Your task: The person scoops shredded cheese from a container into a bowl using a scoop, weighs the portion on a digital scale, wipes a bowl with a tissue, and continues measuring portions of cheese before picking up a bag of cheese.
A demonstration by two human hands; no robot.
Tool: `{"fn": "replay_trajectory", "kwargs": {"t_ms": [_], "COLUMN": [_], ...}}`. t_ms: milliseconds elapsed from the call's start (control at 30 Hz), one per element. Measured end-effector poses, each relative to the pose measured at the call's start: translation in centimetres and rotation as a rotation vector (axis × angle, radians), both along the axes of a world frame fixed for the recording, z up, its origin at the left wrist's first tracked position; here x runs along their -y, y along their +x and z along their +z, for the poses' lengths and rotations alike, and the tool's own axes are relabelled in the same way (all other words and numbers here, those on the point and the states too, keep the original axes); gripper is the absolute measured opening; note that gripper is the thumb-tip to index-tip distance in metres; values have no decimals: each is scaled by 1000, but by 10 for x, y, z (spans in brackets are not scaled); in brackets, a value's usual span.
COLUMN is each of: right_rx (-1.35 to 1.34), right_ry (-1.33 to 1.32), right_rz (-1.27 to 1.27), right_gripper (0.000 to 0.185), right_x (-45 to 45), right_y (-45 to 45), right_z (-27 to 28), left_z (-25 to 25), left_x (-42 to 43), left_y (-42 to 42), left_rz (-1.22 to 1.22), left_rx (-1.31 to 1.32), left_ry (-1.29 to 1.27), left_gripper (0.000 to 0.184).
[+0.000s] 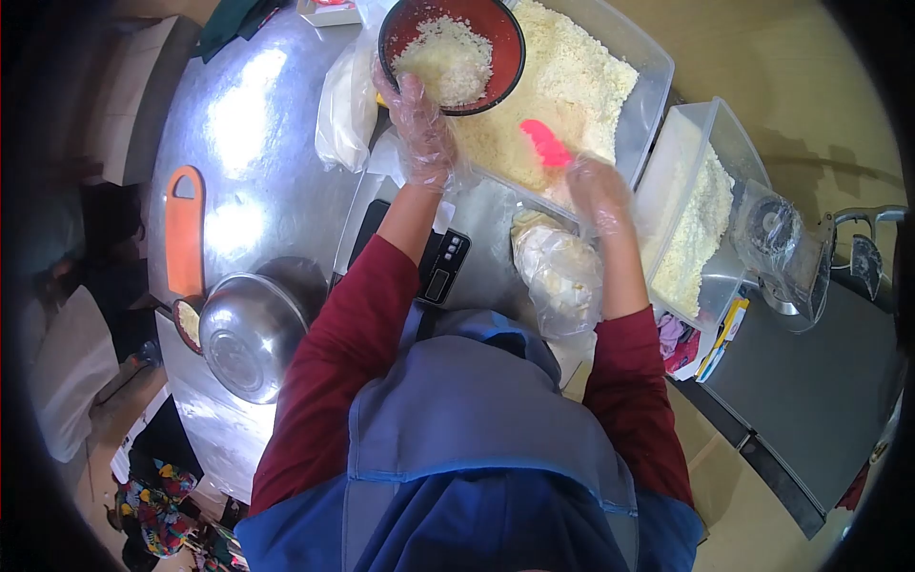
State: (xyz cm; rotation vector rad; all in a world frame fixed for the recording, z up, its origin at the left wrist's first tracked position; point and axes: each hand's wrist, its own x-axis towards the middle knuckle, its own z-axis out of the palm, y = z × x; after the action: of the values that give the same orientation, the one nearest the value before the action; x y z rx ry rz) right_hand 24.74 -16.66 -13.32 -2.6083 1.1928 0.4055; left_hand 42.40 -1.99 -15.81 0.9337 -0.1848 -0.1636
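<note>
My left hand (424,133), in a clear plastic glove, grips the rim of a bowl (501,62) that is red inside and black outside. White crumbly food (448,62) lies in the bowl, which is held over the near left part of a large clear tub (658,71). Pale yellow crumbs (572,62) fill much of that tub. At its near right side my right hand (599,191), also gloved, is closed around a bright pink spatula (545,143). The spatula's blade points left over the crumbs; its handle is hidden in my fist.
A second clear tub (710,205) of crumbs stands at right, beside a plastic-wrapped metal device (777,238). Near me are a filled plastic bag (558,272) and a black scale (446,262). An overturned metal bowl (250,338) and an orange tool (184,238) lie left.
</note>
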Motion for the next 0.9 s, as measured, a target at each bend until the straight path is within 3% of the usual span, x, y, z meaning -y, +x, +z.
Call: {"fn": "replay_trajectory", "kwargs": {"t_ms": [67, 100, 167, 200, 267, 467, 600, 667, 700, 833, 900], "right_rx": [66, 70, 162, 170, 118, 518, 609, 586, 589, 754, 674], "right_ry": [318, 319, 636, 636, 1007, 1255, 1174, 731, 731, 576, 235], "right_rz": [117, 120, 56, 56, -180, -283, -256, -342, -334, -127, 38], "right_gripper": [37, 37, 37, 37, 40, 40, 38, 36, 36, 34, 34], "right_x": [-6, -9, -17, -15, -6, 21, 25, 10, 12, 3, -24], "right_y": [3, 10, 31, 34, 38, -4, -12, -5, -2, 17, 40], "right_z": [-17, -33, -53, -48, -32, -15, 44, 92, 96, 114, 126], "left_z": [-8, -10, -7, -4, -2, 8, 8, 4, 3, 2, 3], "left_x": [0, 0, 1, 1, 2, 0, 3, 4, 4, 2, 3], "left_y": [2, 4, 3, 3, 1, -2, 0, 1, 2, 2, 1], "left_rz": [-10, -24, -10, 0, 12, 61, 85, 82, 69, 41, 40], "left_rx": [-5, -12, 12, 34, 40, 76, 46, 53, 51, 52, 47], "left_ry": [-9, -19, 5, 27, 42, 115, 141, 97, 57, 88, 65], "left_gripper": [76, 74, 72, 71, 70, 68, 69, 69, 69, 70, 70]}}
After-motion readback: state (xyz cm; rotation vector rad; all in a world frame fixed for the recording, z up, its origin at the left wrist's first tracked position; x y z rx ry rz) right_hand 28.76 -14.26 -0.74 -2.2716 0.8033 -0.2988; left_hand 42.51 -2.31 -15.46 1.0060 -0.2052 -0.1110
